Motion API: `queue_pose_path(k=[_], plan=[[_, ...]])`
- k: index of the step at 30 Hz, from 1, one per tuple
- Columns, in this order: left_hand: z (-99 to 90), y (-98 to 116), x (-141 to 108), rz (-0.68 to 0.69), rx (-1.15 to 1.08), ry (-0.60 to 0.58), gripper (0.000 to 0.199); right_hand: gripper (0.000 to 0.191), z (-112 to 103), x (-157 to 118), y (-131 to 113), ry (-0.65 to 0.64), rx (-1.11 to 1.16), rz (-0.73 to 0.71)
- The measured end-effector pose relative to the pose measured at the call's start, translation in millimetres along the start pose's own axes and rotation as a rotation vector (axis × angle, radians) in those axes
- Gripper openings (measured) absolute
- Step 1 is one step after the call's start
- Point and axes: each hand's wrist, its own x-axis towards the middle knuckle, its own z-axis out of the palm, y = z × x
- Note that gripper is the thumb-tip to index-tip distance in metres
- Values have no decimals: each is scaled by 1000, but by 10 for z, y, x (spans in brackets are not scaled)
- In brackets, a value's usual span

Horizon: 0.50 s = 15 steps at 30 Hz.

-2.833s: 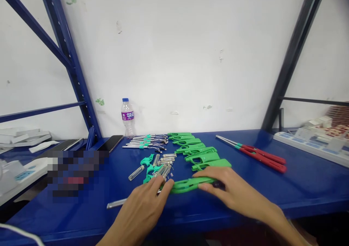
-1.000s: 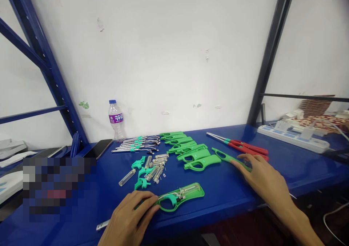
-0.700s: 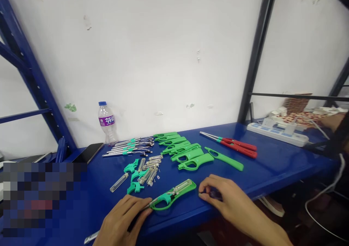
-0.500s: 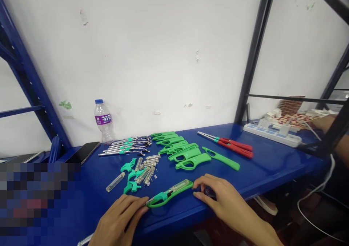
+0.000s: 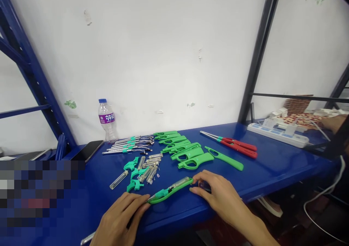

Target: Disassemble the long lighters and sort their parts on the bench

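Near the table's front edge, my left hand [image 5: 121, 217] pinches the front end of an open green lighter shell [image 5: 178, 190] where its metal tube comes out. The tube's far part shows beyond that hand, at the bottom. Inside the shell lie a teal trigger [image 5: 161, 193] and a clear fuel tank [image 5: 181, 182]. My right hand [image 5: 218, 193] is closed around a dark, rounded object [image 5: 204, 186], mostly hidden in the palm; its kind is unclear. The index fingertip of that hand meets the shell's rear end, and the thumb is curled below it.
Beyond my hands lie loose fuel tanks [image 5: 152, 174], teal triggers [image 5: 135, 185], metal tubes with wires [image 5: 128, 146] and green shells [image 5: 195, 159]. Red lighters [image 5: 240, 147], a power strip [image 5: 278, 135], a bottle [image 5: 107, 120] and a phone [image 5: 91, 149] stand further off. Another person's arm [image 5: 334, 123] shows at right.
The view has shifted slightly, so the things on the table appear a little further right. Both hands keep nearly the same hold; the shell looks tilted a bit more onto its edge.
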Motion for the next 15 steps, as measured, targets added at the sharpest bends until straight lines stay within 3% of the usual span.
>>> queue_pose_path(k=[9,15], plan=[[-2,-15,12,-10,34,77,30,11,37,10,-18,-14,-4,7],[3,-15,-4,-32,29,64,28,12,87,-20,-3,-32,-11,-35]])
